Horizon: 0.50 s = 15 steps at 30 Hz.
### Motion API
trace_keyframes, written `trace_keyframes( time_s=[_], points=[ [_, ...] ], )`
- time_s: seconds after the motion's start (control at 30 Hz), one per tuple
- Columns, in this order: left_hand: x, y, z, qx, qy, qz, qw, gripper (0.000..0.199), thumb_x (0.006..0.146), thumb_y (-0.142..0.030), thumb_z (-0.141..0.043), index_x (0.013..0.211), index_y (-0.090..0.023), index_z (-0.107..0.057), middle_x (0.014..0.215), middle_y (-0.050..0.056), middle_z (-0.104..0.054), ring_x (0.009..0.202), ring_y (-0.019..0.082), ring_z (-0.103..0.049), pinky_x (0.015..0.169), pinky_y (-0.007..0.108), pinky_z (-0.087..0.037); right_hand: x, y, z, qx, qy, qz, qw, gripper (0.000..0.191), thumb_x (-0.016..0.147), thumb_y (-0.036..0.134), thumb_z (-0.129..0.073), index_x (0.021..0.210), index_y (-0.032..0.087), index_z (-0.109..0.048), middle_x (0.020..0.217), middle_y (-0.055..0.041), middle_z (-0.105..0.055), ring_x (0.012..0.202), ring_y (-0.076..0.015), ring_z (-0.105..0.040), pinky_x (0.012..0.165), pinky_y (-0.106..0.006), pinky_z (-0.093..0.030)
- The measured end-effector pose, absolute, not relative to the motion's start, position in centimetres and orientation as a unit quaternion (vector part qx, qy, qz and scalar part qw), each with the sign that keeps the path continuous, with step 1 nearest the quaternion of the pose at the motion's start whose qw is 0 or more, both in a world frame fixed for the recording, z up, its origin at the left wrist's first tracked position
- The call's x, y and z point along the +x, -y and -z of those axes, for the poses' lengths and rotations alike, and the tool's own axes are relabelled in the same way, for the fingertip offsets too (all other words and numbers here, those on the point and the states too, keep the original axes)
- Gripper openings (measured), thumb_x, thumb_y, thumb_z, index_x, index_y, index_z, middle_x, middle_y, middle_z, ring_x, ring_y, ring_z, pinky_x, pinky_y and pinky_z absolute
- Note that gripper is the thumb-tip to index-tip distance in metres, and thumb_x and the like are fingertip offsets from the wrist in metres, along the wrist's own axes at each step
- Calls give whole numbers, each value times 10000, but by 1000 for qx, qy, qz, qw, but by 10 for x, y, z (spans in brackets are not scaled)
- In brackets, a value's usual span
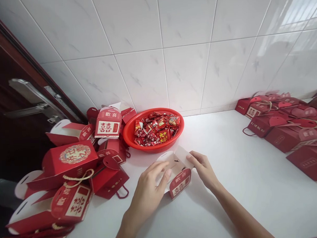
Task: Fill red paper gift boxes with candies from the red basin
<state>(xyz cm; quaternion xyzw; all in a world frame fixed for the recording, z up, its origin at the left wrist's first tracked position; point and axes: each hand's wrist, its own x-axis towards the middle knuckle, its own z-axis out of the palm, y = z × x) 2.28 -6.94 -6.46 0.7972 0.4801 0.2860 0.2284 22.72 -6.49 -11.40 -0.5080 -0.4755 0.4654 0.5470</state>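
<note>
A small red paper gift box with gold Chinese characters stands on the white table with its top open. Its white inside shows, with small dark marks I cannot make out. My left hand is at the box's left side, thumb and fingers around that edge. On the other side, my right hand pinches the raised white flap between thumb and fingers. Just behind the box sits a red plastic basket of wrapped candies.
A heap of red gift boxes, several with open tops and rope handles, is piled at the left near a dark door with a metal handle. Rows of closed boxes stand at the right. A tiled wall runs behind the table.
</note>
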Motion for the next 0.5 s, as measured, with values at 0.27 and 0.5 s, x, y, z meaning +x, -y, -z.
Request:
trace_keyframes(
  time_s=[0.27,0.5],
  points=[
    [16,71,72,816,-471,-220,254,814,802,-473,-752,1517,-337,-389,1521,102,-466,1412,349,-433,1059,486,-503,207,82,138,-496,412,-478,596,438,859,631,-599,758,205,-580,689,0,-559,616,-163,-496,541,-268,-413],
    [12,72,76,823,-459,-210,261,878,749,-379,-803,1518,-345,-381,1576,87,-374,1454,366,-339,1123,536,-433,195,87,152,-498,365,-489,616,460,879,621,-555,868,175,-669,716,-64,-643,635,-223,-568,559,-327,-472]
  ],
)
